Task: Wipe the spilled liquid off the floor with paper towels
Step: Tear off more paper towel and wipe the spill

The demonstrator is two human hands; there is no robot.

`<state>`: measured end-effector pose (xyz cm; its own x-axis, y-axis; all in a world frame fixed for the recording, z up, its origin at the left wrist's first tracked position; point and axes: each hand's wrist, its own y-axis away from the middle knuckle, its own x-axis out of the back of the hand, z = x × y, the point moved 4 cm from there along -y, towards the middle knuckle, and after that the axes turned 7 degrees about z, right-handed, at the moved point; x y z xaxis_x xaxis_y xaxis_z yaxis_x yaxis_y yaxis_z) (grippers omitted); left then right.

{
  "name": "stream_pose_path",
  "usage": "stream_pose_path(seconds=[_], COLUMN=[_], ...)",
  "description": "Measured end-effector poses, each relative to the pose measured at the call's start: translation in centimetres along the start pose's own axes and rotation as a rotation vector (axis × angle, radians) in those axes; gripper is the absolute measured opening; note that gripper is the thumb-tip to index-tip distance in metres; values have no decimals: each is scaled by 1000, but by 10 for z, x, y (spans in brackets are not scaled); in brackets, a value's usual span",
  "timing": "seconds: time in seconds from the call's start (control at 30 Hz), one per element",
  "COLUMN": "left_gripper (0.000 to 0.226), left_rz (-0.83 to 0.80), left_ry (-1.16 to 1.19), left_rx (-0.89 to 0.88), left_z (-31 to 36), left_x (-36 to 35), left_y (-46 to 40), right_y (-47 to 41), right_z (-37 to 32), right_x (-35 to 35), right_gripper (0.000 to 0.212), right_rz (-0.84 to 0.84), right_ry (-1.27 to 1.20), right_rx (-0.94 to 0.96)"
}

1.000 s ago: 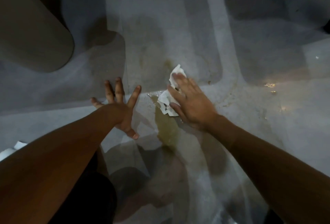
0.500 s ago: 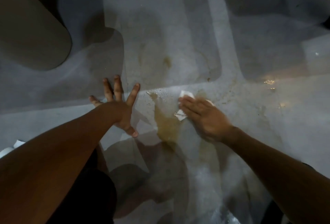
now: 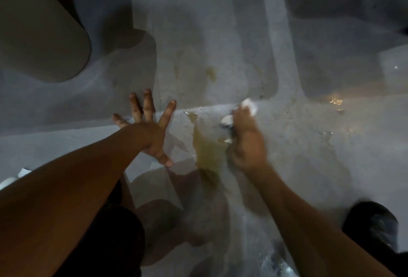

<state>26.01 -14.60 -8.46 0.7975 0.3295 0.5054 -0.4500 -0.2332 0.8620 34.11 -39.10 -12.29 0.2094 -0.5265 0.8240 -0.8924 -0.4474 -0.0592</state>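
Observation:
A yellowish-brown puddle of spilled liquid (image 3: 207,150) lies on the grey floor between my hands, with a thinner smear (image 3: 210,73) farther away. My right hand (image 3: 247,139) presses a crumpled white paper towel (image 3: 249,105) onto the floor just right of the puddle; the towel shows only at the fingertips and beside the fingers. My left hand (image 3: 148,126) rests flat on the floor left of the puddle, fingers spread, holding nothing. The right hand is blurred by motion.
A large beige rounded object (image 3: 44,33) stands at the upper left. A wet glint (image 3: 335,101) marks more liquid to the right. A dark shoe (image 3: 373,223) is at the lower right. White paper bits (image 3: 23,171) lie at the left edge.
My right hand with the towel has swept from beyond the puddle toward me and to the right, and now bunches the towel more tightly. The left hand has stayed planted.

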Motion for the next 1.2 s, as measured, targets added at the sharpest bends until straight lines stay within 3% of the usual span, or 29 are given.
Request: stream_pose_path(seconds=[0.1,0.23,0.3,0.43,0.53,0.63,0.7,0.83,0.9,0.97,1.07,1.2], left_gripper=[168,167,168,168,168,168,168,169,167,166,164,162], left_rz=[-5,-2,0,4,15,22,23,48,71,97,122,136], left_ry=[-1,-3,-4,7,11,8,4,40,59,82,86,100], left_rx=[9,16,5,4,-12,-13,-11,-40,-68,-80,-117,-122], left_z=[-1,-1,-1,-2,-3,-3,-3,-4,-7,-10,-12,-15], left_x=[1,0,-1,-1,-2,-3,-5,-5,-8,-10,-13,-14], left_y=[1,1,-1,-4,-5,-6,-8,-9,-11,-9,-10,-13], right_y=[46,67,51,-19,-92,-157,-176,-115,-64,-37,-46,-119], right_z=[-17,29,59,89,69,15,-29,-89,-71,-33,10,19], right_x=[-14,19,40,75,61,16,-21,-60,-49,-27,10,14], right_gripper=[65,62,58,46,37,37,48,63,57,58,57,51], right_rz=[-263,-399,-321,90,189,86,-56,-306,-385,-483,-436,-184], right_ry=[159,251,233,60,11,-35,41,93,93,106,195,154], right_rx=[306,652,567,-116,-332,-317,-205,350,581,669,658,308])
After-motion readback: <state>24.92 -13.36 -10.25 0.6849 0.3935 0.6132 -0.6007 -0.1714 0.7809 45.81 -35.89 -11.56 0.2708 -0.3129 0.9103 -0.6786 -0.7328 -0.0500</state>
